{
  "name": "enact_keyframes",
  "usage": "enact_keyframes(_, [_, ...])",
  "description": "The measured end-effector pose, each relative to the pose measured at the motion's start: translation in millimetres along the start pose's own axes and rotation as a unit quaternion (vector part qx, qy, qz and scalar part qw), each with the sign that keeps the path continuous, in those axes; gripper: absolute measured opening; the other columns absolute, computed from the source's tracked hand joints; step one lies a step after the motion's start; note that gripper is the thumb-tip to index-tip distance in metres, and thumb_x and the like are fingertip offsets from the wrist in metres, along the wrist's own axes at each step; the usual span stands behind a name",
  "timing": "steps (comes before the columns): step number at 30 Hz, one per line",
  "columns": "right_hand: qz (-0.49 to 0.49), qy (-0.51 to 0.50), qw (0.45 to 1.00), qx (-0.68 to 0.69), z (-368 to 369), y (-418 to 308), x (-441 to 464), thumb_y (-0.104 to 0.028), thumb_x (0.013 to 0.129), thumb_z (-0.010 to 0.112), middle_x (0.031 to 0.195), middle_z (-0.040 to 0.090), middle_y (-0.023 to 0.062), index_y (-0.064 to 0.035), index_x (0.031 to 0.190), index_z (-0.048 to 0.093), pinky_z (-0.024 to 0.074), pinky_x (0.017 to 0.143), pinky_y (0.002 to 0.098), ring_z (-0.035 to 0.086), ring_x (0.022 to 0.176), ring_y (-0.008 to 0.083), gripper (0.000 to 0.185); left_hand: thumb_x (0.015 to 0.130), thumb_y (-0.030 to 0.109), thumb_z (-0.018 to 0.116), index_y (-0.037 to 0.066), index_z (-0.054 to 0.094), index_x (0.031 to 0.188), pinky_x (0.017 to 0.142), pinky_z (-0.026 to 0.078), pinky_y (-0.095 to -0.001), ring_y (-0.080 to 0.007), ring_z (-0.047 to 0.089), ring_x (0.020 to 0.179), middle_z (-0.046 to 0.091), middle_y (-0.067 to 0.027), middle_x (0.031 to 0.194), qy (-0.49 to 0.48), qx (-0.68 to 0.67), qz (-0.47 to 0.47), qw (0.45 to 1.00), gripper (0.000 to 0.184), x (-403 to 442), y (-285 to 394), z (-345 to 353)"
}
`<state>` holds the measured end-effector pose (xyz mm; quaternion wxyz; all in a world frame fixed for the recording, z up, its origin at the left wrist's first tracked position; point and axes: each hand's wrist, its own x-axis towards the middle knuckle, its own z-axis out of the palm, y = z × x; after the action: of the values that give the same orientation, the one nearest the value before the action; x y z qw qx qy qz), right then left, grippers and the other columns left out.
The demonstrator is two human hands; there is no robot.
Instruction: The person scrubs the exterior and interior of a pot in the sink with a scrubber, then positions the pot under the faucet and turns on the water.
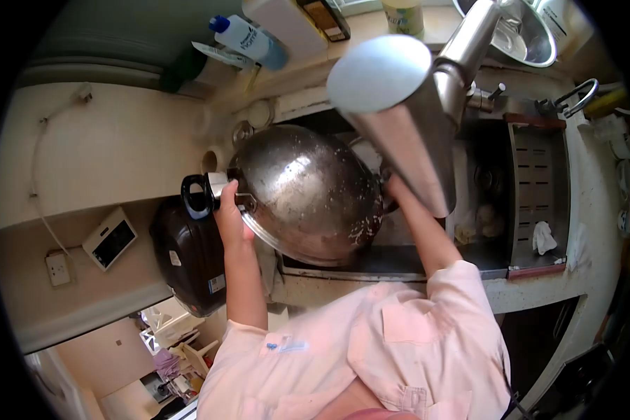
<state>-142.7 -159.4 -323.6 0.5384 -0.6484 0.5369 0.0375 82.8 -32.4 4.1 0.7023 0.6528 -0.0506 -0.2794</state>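
Observation:
A large metal wok [308, 189] is held tilted in front of me over the sink, its curved surface dark, shiny and speckled with white spots. My left hand [229, 213] is closed at its left edge, beside the black loop handle [197, 197] and its metal bracket. At the wok's right edge is my right hand [393, 190], closed around the handle there; its fingers are mostly hidden. A thick metal faucet [406, 119] looms close to the camera, just above my right hand.
The dark sink [392, 253] extends under the wok. A slotted metal tray [532, 175] with a crumpled white piece lies at its right. Behind stand a blue-capped bottle [248, 40] and a steel bowl [539, 45]. A dark brown appliance [185, 252] sits at left.

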Motion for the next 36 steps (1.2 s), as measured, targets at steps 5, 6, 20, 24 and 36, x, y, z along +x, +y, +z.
enact_keyframes(5, [-0.168,0.259,0.891,0.332,-25.2,-82.9,-143.0,-0.019,0.085,0.057,0.106,0.056,0.0146,-0.0049,0.122,0.052,0.0392,0.089,0.0295,0.053,0.097,0.0216,0.04,0.075,0.011,0.065,0.002,0.057,0.095,0.067,0.05,-0.0301,-0.0163,0.059,0.076,0.059,-0.0053,0.088,0.017,0.009,-0.005,1.0,0.024,-5.2,5.0,12.8])
enact_keyframes(6, [-0.157,0.209,0.89,0.373,-47.7,-109.2,-184.3,-0.018,0.084,0.057,0.111,0.053,0.0154,-0.006,0.124,0.051,0.038,0.09,0.0301,0.051,0.1,0.0224,0.041,0.074,0.011,0.065,0.002,0.057,0.095,0.067,0.05,-0.03,-0.0163,0.059,0.076,0.059,-0.0052,0.088,0.02,0.008,-0.007,1.0,0.024,-7.1,6.3,16.1])
enact_keyframes(20, [0.129,0.037,0.778,0.614,14.4,-63.2,-83.8,-0.024,0.089,0.045,0.118,0.049,0.0175,-0.0043,0.118,0.052,0.0366,0.093,0.0379,0.048,0.104,0.0349,0.035,0.076,0.012,0.061,0.002,0.056,0.097,0.064,0.051,-0.0283,-0.0159,0.06,0.072,0.06,-0.0045,0.085,-0.048,0.0,-0.031,0.998,0.024,26.6,-3.2,-14.6])
enact_keyframes(24, [-0.051,0.34,0.938,-0.032,51.8,-3.9,-2.9,-0.029,0.091,0.043,0.109,0.056,0.0174,-0.0059,0.122,0.051,0.0381,0.093,0.0381,0.051,0.105,0.0319,0.039,0.08,0.015,0.053,0.003,0.056,0.101,0.079,0.051,-0.0362,-0.0247,0.061,0.084,0.063,-0.0095,0.093,-0.083,0.004,-0.011,0.997,0.025,46.2,-11.6,-37.5])
enact_keyframes(36, [-0.311,0.201,0.877,0.305,-9.5,-140.9,-217.6,-0.011,0.082,0.057,0.127,0.04,0.017,-0.0042,0.12,0.052,0.0277,0.1,0.0361,0.038,0.116,0.0316,0.039,0.079,0.015,0.051,0.001,0.057,0.101,0.082,0.048,-0.0349,-0.0228,0.06,0.089,0.062,-0.0093,0.097,-0.117,-0.039,-0.016,0.992,0.026,49.6,-9.9,-44.6])
